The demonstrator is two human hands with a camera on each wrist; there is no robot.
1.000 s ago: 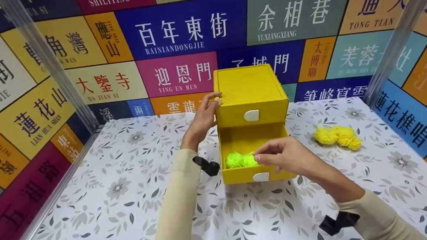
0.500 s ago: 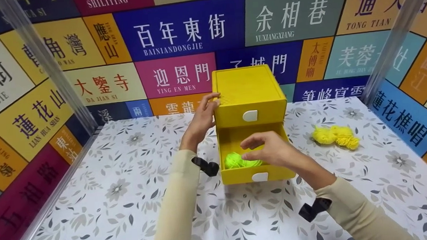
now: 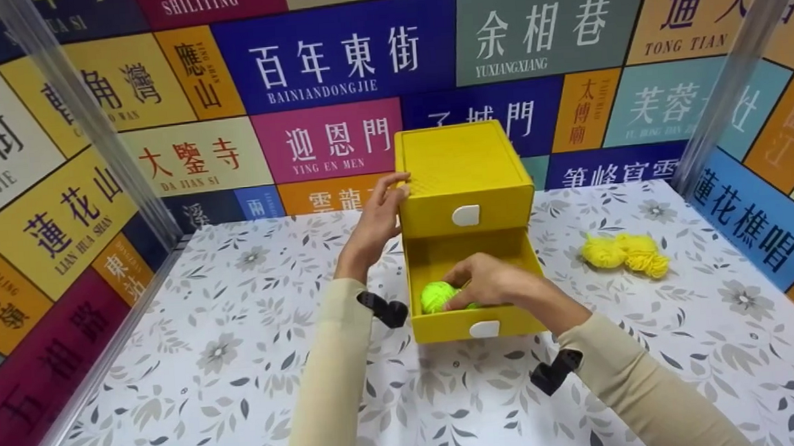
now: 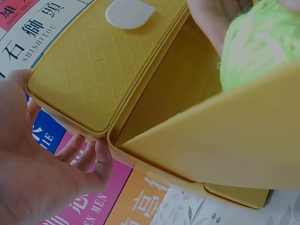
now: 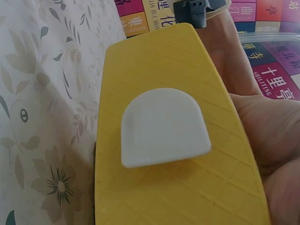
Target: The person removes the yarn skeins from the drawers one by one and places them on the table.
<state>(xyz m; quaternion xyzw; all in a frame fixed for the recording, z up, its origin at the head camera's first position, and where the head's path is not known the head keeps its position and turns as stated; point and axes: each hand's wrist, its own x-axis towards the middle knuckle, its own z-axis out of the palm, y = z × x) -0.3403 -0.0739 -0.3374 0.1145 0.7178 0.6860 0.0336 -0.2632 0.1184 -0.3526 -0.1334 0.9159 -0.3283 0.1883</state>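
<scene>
Room inside the lower drawer (image 3: 445,327) is shared by green yarn (image 3: 436,296) and our right hand (image 3: 489,283). We see the yarn near the front left corner, just behind the front wall. Our right grip is grasping it, thumb on the near side and fingers on the far side, while our wrist passes over the drawer's right front corner. Beyond those fingers, the yellow inside of the drawer runs back beneath the upper drawer (image 3: 431,214), whose lower edge sits above our knuckles with a gap between.

Our left hand (image 3: 373,228) rests along the left side of the yellow cabinet (image 3: 462,157), its fingertips at the top edge; that grip is loose, touching without clasping. From the right wrist we look onto the lower drawer's white handle (image 5: 164,129), which juts from the front wall, apart from both hands.

Well right of the cabinet, yellow yarn (image 3: 624,255) lies on the flowered desk (image 3: 194,401), with a stretch of desk between them. Behind rises the sign-covered wall (image 3: 331,54); we cannot tell how near the cabinet's back comes to it.
</scene>
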